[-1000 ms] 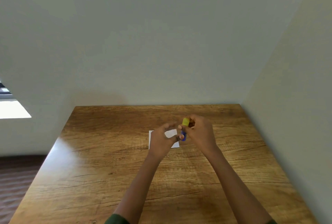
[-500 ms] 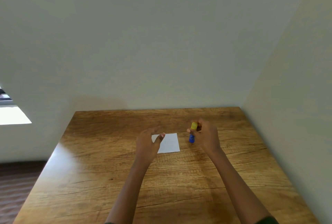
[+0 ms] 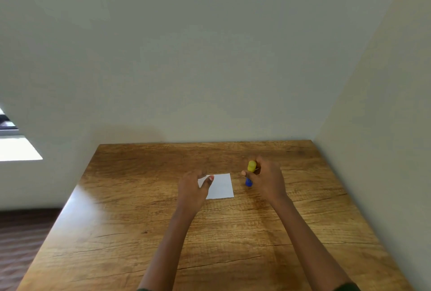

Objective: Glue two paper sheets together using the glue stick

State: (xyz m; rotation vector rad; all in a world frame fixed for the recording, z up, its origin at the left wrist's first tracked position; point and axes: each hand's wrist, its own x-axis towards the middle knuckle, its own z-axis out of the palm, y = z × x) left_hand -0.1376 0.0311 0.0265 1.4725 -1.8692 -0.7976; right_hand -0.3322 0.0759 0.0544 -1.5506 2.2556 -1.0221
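Paper [image 3: 221,186] partly behind left hand [image 3: 192,191]

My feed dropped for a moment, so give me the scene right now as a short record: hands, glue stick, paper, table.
left hand: empty, fingers loosely curled, over the left part of the paper; contact unclear
right hand: grips the glue stick, just right of the paper
glue stick: roughly upright, yellow end up, blue end down, off the paper
paper: one white rectangle visible, flat on the table; a second sheet cannot be told
table: wooden, set into a wall corner
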